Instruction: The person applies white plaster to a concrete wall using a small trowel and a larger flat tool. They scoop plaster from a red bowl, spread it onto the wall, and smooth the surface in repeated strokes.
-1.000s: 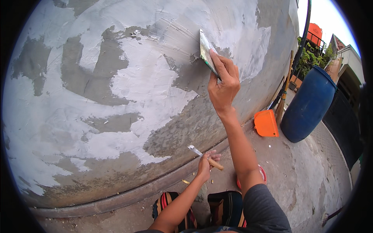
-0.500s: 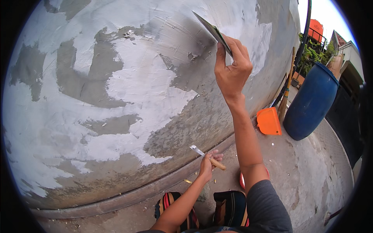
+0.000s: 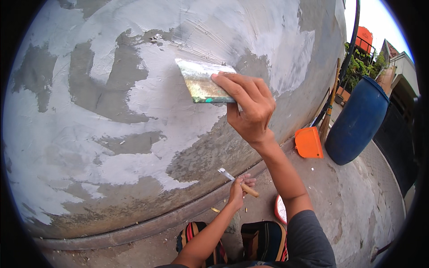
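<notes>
In my right hand [image 3: 252, 102] is a flat, putty-smeared spreader blade [image 3: 205, 82] with a green edge, gripped between thumb and fingers close to the wall. My left hand [image 3: 239, 187], lower down, is closed round the wooden handle of a putty knife [image 3: 250, 189], whose metal end is coated with white. The grey wall [image 3: 196, 156] in front of me bears broad, uneven patches of white putty [image 3: 156, 96]. Partly behind my right forearm, a red tub [image 3: 280, 210] with white material inside stands on the ground.
An orange dustpan [image 3: 308, 143] rests near the wall's foot on the right. Beside it are a broom [image 3: 328, 109] and a large blue barrel [image 3: 357, 120]. A raised ledge [image 3: 134, 232] runs along the wall's base. Small debris lies on the concrete floor.
My right hand has moved left and down, and the spreader has turned so its broad face shows. More of the red tub shows. The left hand stays nearly still.
</notes>
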The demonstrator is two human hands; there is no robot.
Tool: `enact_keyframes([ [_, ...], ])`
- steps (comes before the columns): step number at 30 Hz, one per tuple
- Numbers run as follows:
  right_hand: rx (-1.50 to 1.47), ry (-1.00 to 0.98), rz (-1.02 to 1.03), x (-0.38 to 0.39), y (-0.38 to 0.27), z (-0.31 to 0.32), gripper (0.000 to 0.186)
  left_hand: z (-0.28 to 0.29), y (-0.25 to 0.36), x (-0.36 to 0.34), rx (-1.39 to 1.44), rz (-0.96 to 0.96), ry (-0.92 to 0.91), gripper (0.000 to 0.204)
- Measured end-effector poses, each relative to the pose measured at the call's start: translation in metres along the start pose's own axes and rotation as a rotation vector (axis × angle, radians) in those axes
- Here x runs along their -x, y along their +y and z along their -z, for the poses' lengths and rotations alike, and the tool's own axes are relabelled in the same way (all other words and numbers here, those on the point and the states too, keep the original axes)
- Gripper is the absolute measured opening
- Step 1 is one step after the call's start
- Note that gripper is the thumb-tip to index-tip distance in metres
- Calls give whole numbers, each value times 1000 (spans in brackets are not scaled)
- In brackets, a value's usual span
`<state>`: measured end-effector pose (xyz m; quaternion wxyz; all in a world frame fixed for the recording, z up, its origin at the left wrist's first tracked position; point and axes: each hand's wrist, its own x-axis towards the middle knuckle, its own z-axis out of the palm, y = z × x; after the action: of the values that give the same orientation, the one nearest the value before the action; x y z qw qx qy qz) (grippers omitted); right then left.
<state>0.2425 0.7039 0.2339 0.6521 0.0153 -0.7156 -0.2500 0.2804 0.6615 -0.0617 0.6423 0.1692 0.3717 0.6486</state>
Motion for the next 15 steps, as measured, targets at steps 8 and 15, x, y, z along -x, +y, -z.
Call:
enact_keyframes([
  [8, 36, 84, -149, -33, 1, -22, 47, 2, -5, -1, -10, -3, -6, 41],
  [15, -44, 1, 25, -4, -32, -24, 54, 4, -6, -3, -24, 3, 15, 42],
])
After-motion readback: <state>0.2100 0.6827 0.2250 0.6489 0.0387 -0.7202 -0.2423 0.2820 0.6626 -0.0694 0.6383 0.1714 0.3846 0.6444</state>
